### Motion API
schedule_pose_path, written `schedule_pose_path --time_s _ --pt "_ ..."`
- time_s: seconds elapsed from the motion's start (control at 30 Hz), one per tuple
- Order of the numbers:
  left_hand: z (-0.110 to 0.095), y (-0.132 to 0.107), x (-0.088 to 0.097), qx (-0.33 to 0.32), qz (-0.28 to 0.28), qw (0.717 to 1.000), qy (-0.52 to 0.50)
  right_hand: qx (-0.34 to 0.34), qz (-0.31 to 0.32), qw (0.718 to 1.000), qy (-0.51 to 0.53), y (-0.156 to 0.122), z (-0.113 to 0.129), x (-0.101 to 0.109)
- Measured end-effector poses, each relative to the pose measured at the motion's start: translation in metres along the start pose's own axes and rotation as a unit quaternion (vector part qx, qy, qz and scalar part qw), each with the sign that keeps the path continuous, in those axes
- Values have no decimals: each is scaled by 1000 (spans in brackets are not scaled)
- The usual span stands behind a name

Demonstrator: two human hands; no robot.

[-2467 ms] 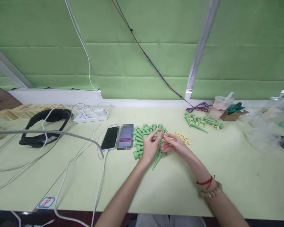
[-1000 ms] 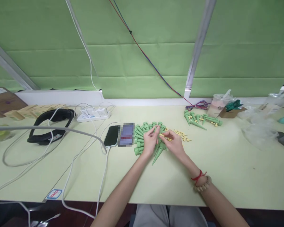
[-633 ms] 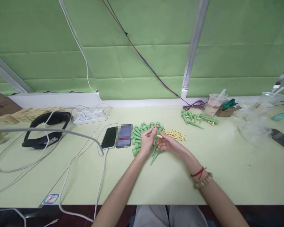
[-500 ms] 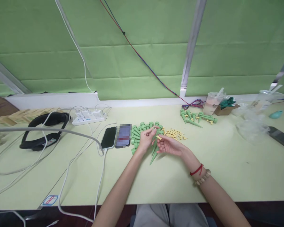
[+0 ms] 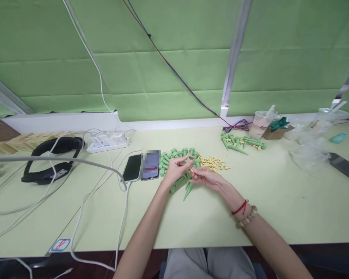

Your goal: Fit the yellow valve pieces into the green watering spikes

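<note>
My left hand [image 5: 174, 170] is closed around a green plastic spike [image 5: 188, 190] whose tip points down toward me. My right hand [image 5: 205, 176] pinches a small yellow piece [image 5: 192, 169] against the spike's top end. Both hands meet over a pile of green spikes [image 5: 174, 157] lying on the pale green table [image 5: 279, 201]. A scatter of small yellow pieces [image 5: 213, 163] lies just right of that pile. My right wrist wears a red cord and a beaded bracelet.
Two phones [image 5: 141, 167] lie left of the pile, with white cables, a power strip [image 5: 108, 142] and a black headband device [image 5: 50, 159] further left. A second group of green spikes [image 5: 241, 141], a drink cup [image 5: 260, 124], plastic bags [image 5: 308, 155] and another phone [image 5: 344, 167] are at the right.
My hands have stayed together over the pile. The right hand's fingers turned from palm-up with the yellow piece showing to pinching it at the spike's top. The view drifted slightly.
</note>
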State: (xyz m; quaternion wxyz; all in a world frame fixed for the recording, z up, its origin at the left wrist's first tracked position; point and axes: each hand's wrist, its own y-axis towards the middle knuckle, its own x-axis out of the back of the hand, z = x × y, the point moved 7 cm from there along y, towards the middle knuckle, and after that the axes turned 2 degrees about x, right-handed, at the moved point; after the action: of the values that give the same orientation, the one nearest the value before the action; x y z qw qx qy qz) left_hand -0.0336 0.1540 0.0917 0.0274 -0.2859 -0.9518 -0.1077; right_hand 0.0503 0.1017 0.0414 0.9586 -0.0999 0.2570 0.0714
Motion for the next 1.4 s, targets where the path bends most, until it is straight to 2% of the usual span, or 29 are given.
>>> schedule_pose_path --time_s 0.1,0.23,0.3,0.43,0.53,0.63,0.8,0.93,1.0,1.07,1.13,1.2,1.23,1.27,1.3,1.4 --pt "0 1 2 2 -3 1000 10 52 -49 995 -74 3 3 5" --pt "1 1 5 7 -46 999 -1 101 -97 982 -126 0 14 3" --pt "1 1 5 6 -70 997 -12 66 -73 989 -110 -1 12 -3" --pt "-1 1 4 7 -68 997 -39 -54 53 997 19 -2 -5 -19" --pt "-1 0 1 25 -23 998 -49 -52 83 988 118 -2 -6 -21" --pt "-1 -1 -2 41 19 998 -52 -46 76 986 139 -3 -7 -20" --pt "1 1 -1 41 39 998 -34 -22 53 995 78 -5 -1 -21" --pt "7 3 -2 51 48 997 -16 36 -18 999 -18 -2 6 -10" --pt "10 3 -3 59 32 998 -5 71 -58 992 -92 0 8 -3" --pt "12 2 -4 52 0 999 16 144 -114 962 -204 -1 15 5" --pt "12 1 -4 33 -42 998 33 250 -168 893 -336 -8 27 5" --pt "12 0 -4 18 -80 996 34 330 -185 819 -430 -15 35 -2" --pt "12 -1 -3 14 -94 995 31 349 -185 801 -449 -17 37 -5" --pt "11 -1 -3 12 -103 994 26 355 -183 801 -446 -18 39 -6" --pt "10 -1 -2 12 -110 994 19 347 -183 816 -425 -17 39 -5" --pt "7 -1 -1 11 -117 993 -5 256 -163 910 -284 -9 33 1"
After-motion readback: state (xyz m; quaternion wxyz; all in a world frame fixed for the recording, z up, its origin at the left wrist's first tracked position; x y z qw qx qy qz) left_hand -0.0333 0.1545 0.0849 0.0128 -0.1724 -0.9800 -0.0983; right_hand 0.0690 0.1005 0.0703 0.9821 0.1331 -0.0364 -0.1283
